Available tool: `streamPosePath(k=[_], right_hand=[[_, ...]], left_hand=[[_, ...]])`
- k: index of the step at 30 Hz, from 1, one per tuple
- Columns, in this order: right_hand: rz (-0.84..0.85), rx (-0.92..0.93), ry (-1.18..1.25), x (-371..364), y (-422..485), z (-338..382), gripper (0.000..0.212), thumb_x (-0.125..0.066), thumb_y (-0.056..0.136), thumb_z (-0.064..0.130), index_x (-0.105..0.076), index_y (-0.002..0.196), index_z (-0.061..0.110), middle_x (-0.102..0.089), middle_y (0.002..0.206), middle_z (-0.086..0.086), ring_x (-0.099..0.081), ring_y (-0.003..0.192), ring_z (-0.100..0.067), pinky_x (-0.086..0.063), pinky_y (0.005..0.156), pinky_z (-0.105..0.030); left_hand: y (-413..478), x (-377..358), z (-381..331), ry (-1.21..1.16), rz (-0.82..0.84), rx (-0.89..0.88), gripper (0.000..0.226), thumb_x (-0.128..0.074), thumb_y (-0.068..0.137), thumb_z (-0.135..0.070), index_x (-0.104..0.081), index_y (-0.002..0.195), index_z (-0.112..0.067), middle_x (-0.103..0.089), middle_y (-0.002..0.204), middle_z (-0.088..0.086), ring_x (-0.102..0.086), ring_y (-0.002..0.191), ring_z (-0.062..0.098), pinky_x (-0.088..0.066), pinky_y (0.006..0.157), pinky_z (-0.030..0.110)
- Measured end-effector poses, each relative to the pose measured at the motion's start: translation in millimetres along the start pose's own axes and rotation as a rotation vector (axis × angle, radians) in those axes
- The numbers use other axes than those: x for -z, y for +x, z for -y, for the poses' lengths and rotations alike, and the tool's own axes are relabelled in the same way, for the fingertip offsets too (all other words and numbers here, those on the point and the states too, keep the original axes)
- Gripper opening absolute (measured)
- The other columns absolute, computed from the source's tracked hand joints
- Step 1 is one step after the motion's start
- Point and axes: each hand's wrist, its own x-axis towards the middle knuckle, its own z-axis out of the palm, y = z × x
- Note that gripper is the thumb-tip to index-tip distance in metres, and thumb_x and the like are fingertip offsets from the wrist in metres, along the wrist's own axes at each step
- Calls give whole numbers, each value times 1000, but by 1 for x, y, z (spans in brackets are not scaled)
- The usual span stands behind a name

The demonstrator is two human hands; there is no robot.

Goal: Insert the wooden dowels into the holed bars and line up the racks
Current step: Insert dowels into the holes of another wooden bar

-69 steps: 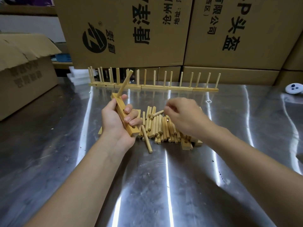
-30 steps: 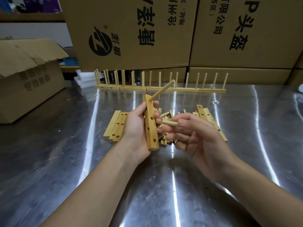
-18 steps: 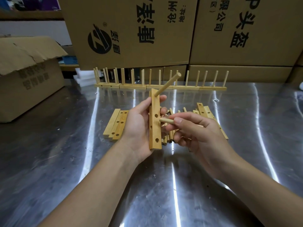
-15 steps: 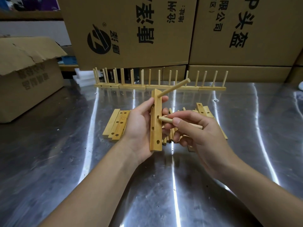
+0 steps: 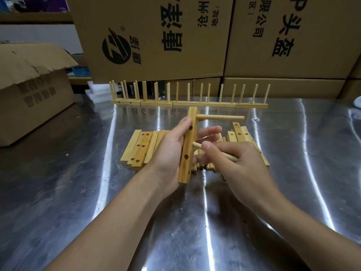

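My left hand (image 5: 170, 153) grips the holed bar (image 5: 187, 151) upright above the bench (image 5: 78, 192), thumb on its left side and fingers (image 5: 211, 132) curled round the far side. One seated dowel (image 5: 220, 117) juts out to the right from the top hole. My right hand (image 5: 240, 165) pinches the second dowel (image 5: 230, 157) between thumb and forefinger, its tip at the bar's right face, about the next hole down. Whether it has entered the hole I cannot tell from this angle.

To do this well I'd bring the second dowel parallel to the seated one — square to the bar — before pushing. My pinch sits close to the tip, which suits aiming. For the push I'd press along the dowel's length with a slight twist, bracing the bar from behind.

The loose dowels (image 5: 203, 165) lie heaped beyond my hands, with spare bars (image 5: 140, 147) stacked to their left and more to their right. The finished racks (image 5: 187, 103) stand in a row at the far edge.
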Motion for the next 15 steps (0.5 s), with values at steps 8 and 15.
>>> streamPosePath(k=[8,15], right_hand=[[-28,-33,31,1,2,-4,45,-62,107,39,-79,68,25,-73,63,13,-66,58,-5,-44,59,-12],[50,-65,149,8,6,-4,47,-62,107,35,-80,73,8,-75,66,-4,-54,46,-1,-39,50,-9]], left_hand=[[-4,-2,2,162,63,4,72,-12,105,-76,-60,143,-38,-75,132,1,-69,128,21,-49,109,55],[-6,-9,3,222,42,-66,49,-33,107,-69,-58,139,-42,-75,131,-4,-71,123,21,-56,101,48]])
